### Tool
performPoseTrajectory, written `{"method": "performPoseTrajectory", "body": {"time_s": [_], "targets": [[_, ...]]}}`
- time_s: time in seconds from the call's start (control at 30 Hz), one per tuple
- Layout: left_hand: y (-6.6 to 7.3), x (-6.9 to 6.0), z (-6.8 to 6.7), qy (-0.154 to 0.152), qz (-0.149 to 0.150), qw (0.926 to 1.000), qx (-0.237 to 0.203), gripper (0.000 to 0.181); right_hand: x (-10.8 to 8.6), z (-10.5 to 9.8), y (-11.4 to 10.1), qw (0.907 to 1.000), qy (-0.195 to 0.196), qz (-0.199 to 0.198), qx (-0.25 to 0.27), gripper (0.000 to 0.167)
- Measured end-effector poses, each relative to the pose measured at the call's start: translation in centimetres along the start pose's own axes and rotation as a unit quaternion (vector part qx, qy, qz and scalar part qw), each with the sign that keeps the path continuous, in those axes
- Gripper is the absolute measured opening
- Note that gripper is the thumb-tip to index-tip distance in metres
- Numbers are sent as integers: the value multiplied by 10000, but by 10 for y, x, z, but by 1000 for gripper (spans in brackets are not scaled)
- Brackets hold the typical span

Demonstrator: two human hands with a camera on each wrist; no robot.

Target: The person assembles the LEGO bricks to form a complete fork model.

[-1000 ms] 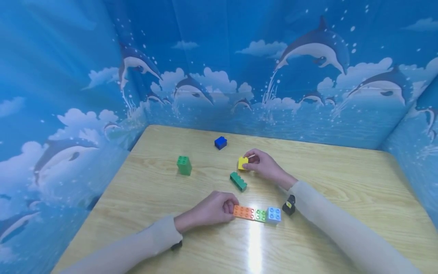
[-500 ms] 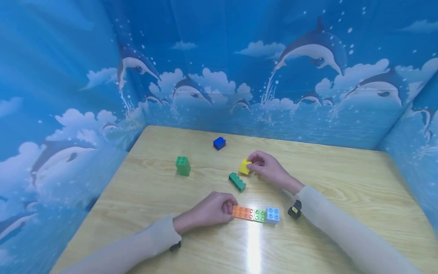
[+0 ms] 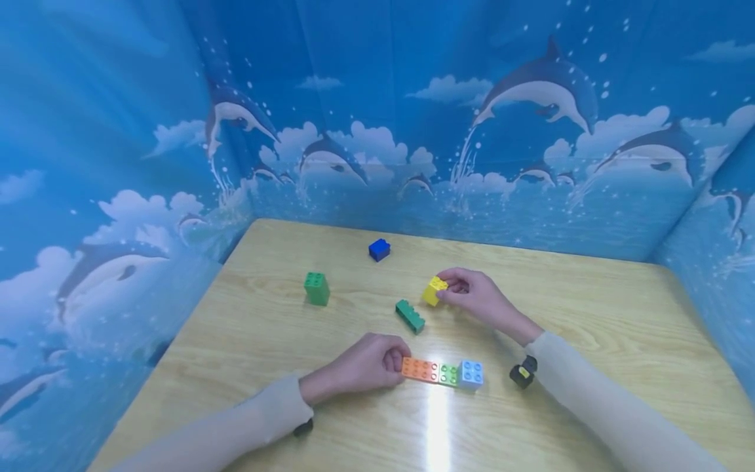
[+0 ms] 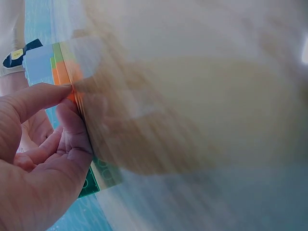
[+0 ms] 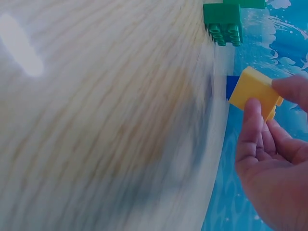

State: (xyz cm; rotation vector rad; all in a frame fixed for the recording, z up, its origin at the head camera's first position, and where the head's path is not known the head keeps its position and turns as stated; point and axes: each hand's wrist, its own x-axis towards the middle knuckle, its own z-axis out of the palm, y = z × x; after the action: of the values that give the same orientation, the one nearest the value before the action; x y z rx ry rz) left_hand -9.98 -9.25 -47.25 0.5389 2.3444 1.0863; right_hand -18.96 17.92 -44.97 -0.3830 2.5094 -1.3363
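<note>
My left hand [image 3: 371, 360] pinches the left end of a flat orange brick [image 3: 420, 369] lying on the table. In line with it to the right sit a light green brick [image 3: 449, 375] and a taller light blue brick [image 3: 471, 374]. Between thumb and fingers, my right hand [image 3: 476, 296] holds a yellow brick [image 3: 434, 291], tilted; the right wrist view shows this yellow brick [image 5: 256, 91] raised off the table. Just left of and below it, a dark green brick [image 3: 409, 316] lies on its side.
A tall green brick [image 3: 317, 289] stands at the left of the wooden table [image 3: 248, 354]. Near the back edge is a dark blue brick [image 3: 379, 250]. A blue dolphin-print curtain [image 3: 366, 111] surrounds the table's back and sides.
My right hand has drawn the yellow brick to the right and a little nearer to me, and the brick has tilted. The left hand and the orange brick stay in place.
</note>
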Motion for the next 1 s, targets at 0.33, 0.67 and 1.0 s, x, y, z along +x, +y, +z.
{"method": "performPoseTrajectory", "body": {"time_s": [0.33,0.67,1.0], "targets": [[1,0,0,44,17,10000,20,38,-19,-3,0,9992,135,-354,130,46],[1,-1,1,-4,-45,10000,-8,43,-42,4,-7,9983,121,-568,23,39],[2,-1,1,58,48,10000,-9,42,-63,6,-13,9955,-1,-910,-264,37]]}}
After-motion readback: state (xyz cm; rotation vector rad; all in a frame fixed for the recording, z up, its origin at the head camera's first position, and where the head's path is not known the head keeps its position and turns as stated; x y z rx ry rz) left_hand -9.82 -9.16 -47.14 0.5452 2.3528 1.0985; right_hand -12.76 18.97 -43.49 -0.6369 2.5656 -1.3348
